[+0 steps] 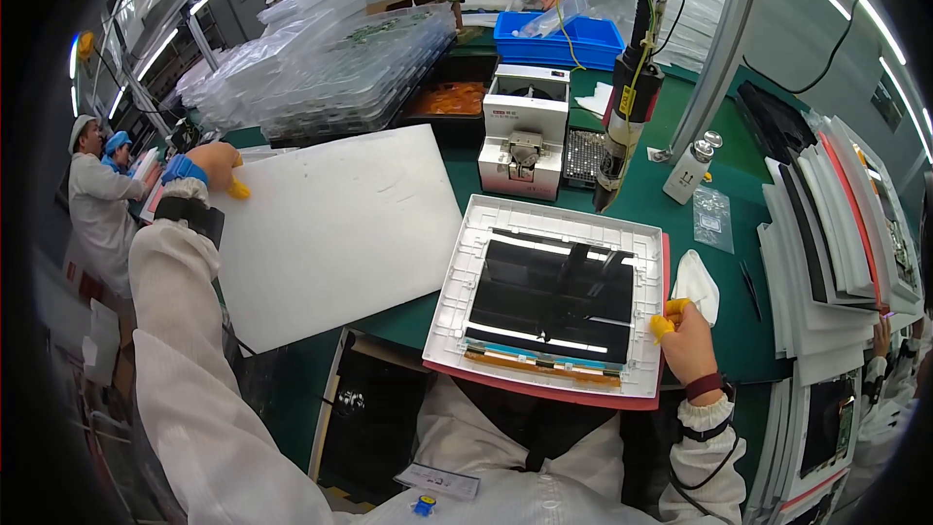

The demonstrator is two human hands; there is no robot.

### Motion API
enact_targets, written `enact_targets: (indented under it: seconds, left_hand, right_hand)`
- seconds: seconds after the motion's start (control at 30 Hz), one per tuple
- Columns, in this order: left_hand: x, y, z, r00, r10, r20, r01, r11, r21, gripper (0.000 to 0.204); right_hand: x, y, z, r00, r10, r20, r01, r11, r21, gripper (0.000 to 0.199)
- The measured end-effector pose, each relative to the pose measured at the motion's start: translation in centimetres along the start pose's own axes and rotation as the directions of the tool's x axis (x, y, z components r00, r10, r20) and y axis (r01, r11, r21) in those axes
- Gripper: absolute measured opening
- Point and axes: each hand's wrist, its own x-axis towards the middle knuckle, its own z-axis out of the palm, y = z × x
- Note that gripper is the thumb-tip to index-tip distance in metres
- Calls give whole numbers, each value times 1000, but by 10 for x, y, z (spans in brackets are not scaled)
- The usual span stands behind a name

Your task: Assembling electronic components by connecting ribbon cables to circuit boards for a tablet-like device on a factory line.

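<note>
Your right hand is pinching the framed panel's right edge, lower right of frame; your left hand is gripping the white board's far-left corner.

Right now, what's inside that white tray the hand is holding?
Inside the white tray, held at its edge by the right hand, lies a shiny black panel with an orange strip along its near side. Whatever is beneath the panel is covered.

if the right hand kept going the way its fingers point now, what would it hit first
The right hand points up and left, its yellow-capped fingertips already at the right rim of the white tray. Going on, it would probably meet the black screen panel first; depth is unclear.
</note>
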Motion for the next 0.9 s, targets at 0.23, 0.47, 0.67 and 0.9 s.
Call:
enact_targets:
  seconds: [0.23,0.47,0.67,0.9]
  left_hand:
    - [-1,-11,-6,994,-66,91,58,995,87,43]
    - [-23,-11,-50,992,-45,119,42,999,25,37]
    - [-37,-23,-69,995,20,97,1,979,-205,33]
    - [-95,-9,-100,997,38,-66,-63,892,-448,29]
  right_hand:
    - [2,-8,-2,1000,13,20,-12,999,-32,26]
    - [3,-3,-4,999,36,19,-36,999,-24,24]
    - [-1,-6,-8,999,28,18,-28,999,-25,24]
    - [3,-3,-2,998,2,65,2,998,-58,25]
